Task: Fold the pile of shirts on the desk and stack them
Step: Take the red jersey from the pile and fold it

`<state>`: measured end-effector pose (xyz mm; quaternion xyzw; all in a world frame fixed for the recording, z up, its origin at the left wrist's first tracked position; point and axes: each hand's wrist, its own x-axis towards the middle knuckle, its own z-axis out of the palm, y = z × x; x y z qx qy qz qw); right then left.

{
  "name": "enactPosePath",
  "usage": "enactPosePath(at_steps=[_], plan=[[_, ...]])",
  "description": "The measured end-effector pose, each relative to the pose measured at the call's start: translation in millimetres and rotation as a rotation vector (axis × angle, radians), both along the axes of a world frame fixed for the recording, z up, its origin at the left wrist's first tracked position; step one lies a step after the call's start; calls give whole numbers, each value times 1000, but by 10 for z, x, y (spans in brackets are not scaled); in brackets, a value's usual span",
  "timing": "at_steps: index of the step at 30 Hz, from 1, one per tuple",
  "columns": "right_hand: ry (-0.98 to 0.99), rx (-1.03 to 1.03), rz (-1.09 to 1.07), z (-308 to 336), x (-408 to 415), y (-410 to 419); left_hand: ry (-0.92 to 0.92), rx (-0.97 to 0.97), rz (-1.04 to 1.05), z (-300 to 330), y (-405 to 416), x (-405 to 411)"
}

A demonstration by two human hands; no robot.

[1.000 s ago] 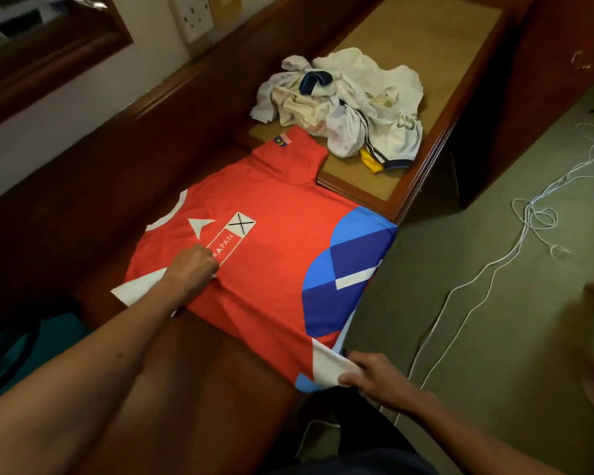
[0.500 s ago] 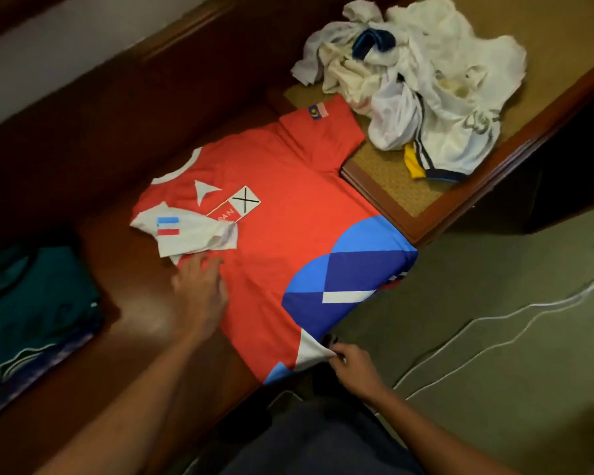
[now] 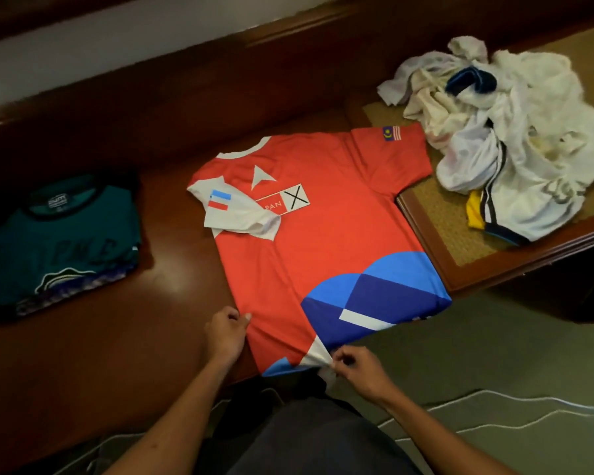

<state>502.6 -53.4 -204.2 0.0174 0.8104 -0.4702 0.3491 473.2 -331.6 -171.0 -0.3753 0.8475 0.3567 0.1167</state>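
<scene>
The left hand (image 3: 225, 332) has its grip pinched on the near left hem corner of the red shirt (image 3: 323, 241), and the right hand (image 3: 355, 370) pinches the hem's white patch. From both grips the shirt stretches away flat on the table (image 3: 124, 344), its long axis running from hem to collar and the collar pointing at the far wall, so I judge each hand equally placed to carry the hem upward.

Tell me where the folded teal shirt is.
In the head view, the folded teal shirt lies far left on the dark desk, apart from the red shirt.

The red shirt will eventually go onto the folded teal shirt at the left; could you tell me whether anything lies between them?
Nothing visible does: only bare desk separates the red shirt from the folded teal shirt.
</scene>
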Motion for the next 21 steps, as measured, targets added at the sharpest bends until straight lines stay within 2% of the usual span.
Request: enactPosePath(at_steps=[3,6,9,11,13,16,21], plan=[[-23,86,181,53,7,42,20,27,10,98,23,77],[244,214,221,182,-37,-94,-161,44,-80,99,-4,250],[456,229,261,322,-90,-375,-309,-1,-218,70,102,543],[488,287,378,362,-111,-511,-251,-86,-220,100,217,684],[470,366,445,397,-125,-552,-167,-93,-155,161,274,763],[437,460,380,449,-142,-475,-93,-39,-89,172,280,848],[359,552,301,617,-225,-450,-33,71,-120,245,271,907]])
